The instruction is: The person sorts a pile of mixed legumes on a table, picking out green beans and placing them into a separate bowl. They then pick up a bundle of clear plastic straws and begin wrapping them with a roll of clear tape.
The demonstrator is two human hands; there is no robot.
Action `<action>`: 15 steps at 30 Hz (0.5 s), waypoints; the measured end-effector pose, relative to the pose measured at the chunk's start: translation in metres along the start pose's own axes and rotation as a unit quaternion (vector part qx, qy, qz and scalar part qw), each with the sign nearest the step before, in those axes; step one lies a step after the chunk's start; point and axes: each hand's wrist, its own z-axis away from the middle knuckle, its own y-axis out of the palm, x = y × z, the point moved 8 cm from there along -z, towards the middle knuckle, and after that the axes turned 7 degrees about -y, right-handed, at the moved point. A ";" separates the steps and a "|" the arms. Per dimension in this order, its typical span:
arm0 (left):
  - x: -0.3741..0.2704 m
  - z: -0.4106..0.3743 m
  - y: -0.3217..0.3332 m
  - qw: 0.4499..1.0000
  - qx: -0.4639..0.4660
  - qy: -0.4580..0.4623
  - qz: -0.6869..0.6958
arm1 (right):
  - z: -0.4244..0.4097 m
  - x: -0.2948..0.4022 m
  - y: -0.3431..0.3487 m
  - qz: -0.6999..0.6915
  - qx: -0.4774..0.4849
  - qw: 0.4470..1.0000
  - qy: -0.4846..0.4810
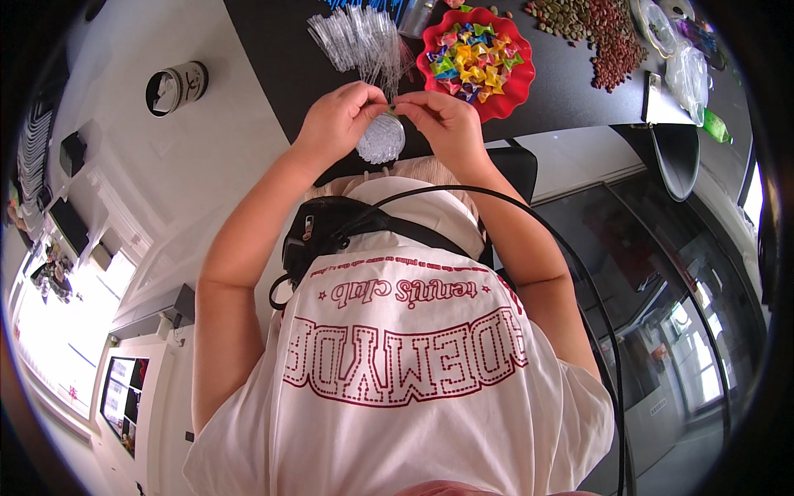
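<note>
My left hand (344, 115) and my right hand (443, 121) meet close together over the table's near edge. Both pinch a small thin piece (391, 108) between thumb and fingertips; it looks pale green, but the fingers mostly cover it. Just below them is a round clear container (380, 139) filled with short transparent pieces. Beyond my fingers lies a fanned pile of clear plastic strips (356, 40). To the right of that pile, near my right hand, stands a red scalloped bowl (526, 68) heaped with small folded pieces in several colours.
Blue strips (366, 4) and a clear cup (417, 18) lie farther back on the black table (267, 37). Reddish-brown seeds (614, 56), greenish seeds (555, 18), a plastic bag (687, 74) and a green bottle (717, 127) are rightward. A black cable (471, 188) crosses my right arm.
</note>
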 end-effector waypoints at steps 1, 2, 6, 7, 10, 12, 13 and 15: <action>-0.002 0.000 0.001 1.000 0.004 -0.001 0.009 | 0.002 0.000 -0.002 -0.024 -0.015 1.000 0.014; -0.004 0.000 0.002 1.000 0.012 -0.004 0.008 | 0.003 0.003 -0.004 0.000 -0.009 1.000 0.019; 0.000 -0.001 0.001 0.999 0.018 0.038 -0.001 | 0.009 0.017 -0.016 0.064 -0.001 0.998 -0.014; 0.007 -0.003 -0.003 1.000 -0.001 0.022 0.004 | 0.010 0.021 -0.019 0.072 -0.004 0.997 -0.036; 0.047 -0.010 -0.017 0.996 -0.059 -0.043 -0.052 | 0.015 0.027 -0.022 0.118 0.023 0.987 -0.105; 0.074 -0.011 -0.018 0.989 -0.066 -0.086 -0.103 | 0.018 0.026 -0.019 0.144 0.025 0.978 -0.152; 0.083 -0.010 -0.016 0.988 -0.061 -0.083 -0.117 | 0.019 0.025 -0.016 0.158 0.027 0.971 -0.175; 0.095 -0.010 -0.010 0.985 -0.053 -0.077 -0.147 | 0.020 0.020 -0.007 0.210 0.032 0.951 -0.224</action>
